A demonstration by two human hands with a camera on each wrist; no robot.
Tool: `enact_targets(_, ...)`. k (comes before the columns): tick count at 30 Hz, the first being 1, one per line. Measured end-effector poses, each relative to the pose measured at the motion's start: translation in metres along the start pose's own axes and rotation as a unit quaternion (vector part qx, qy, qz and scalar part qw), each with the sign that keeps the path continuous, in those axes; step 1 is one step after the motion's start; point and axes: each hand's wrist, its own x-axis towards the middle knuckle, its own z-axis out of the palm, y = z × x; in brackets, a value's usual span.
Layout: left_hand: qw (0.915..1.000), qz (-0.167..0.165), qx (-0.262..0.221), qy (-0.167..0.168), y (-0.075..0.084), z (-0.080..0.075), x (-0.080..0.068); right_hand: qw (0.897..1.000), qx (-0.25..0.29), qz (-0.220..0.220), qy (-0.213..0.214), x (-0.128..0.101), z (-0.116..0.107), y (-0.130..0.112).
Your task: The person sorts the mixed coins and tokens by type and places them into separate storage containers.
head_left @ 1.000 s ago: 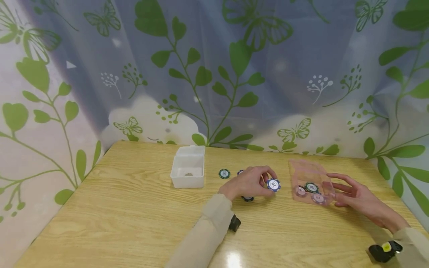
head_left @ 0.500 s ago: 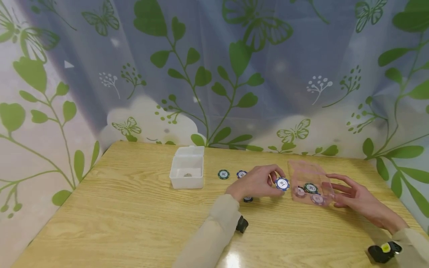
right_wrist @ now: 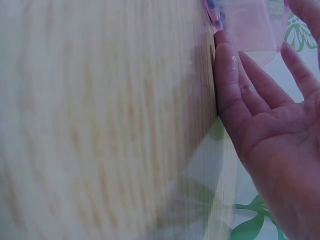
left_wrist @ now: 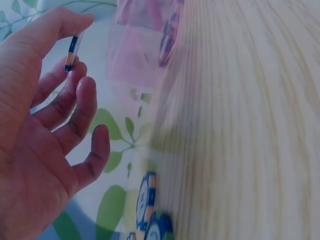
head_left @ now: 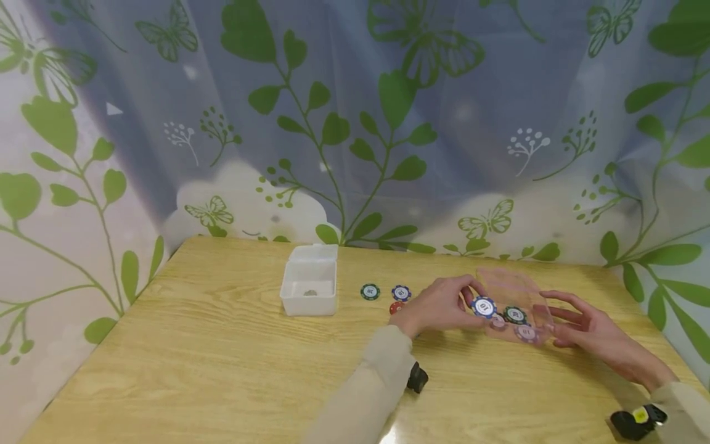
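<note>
Now the left hand (head_left: 438, 305) pinches a blue chip (head_left: 484, 306) between thumb and fingers, holding it at the left edge of the pink box (head_left: 513, 283). In the left wrist view the same chip (left_wrist: 72, 50) shows edge-on at the fingertips, with the other fingers loosely curled and apart. The box is clear and pink-tinted; it sits on the counter (head_left: 222, 370) at the right, and inside it lie a green chip (head_left: 515, 315) and two pale chips. The right hand (head_left: 593, 327) lies just right of the box, fingers straight and slightly spread, their tips touching or nearly touching its wall; in the right wrist view the open palm (right_wrist: 270, 130) rests edge-down on the counter beside the box (right_wrist: 247, 22). Left of the left hand, three loose chips lie on the counter: a green one (head_left: 370, 291), a blue one (head_left: 401, 292) and a red one (head_left: 396, 307) partly hidden by the wrist. Farther left stands a white box (head_left: 309, 287), its lid open.
</note>
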Motion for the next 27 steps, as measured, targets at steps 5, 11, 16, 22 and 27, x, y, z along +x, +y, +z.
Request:
enact_targets(5,0.9999,0.003,0.014,0.002,0.002,0.006,0.006,1.000,-0.006,0.011,0.009,-0.001,0.000,0.000)
enact_targets(11,0.9996,0.008,0.026,0.013,0.004,0.012,0.012,1.000,0.009,-0.002,0.000,-0.001,0.000,0.002)
enact_targets(16,0.9991,0.011,0.038,0.017,0.007,0.014,0.018,1.000,0.015,-0.009,-0.007,-0.001,0.000,0.002)
enact_targets(22,0.9991,0.014,0.038,0.011,0.011,0.015,0.025,1.000,0.018,-0.013,-0.001,0.001,0.000,0.002)
enact_targets(27,0.9995,0.010,0.028,-0.004,0.012,0.017,0.030,1.000,0.013,-0.003,0.007,-0.001,-0.001,0.002)
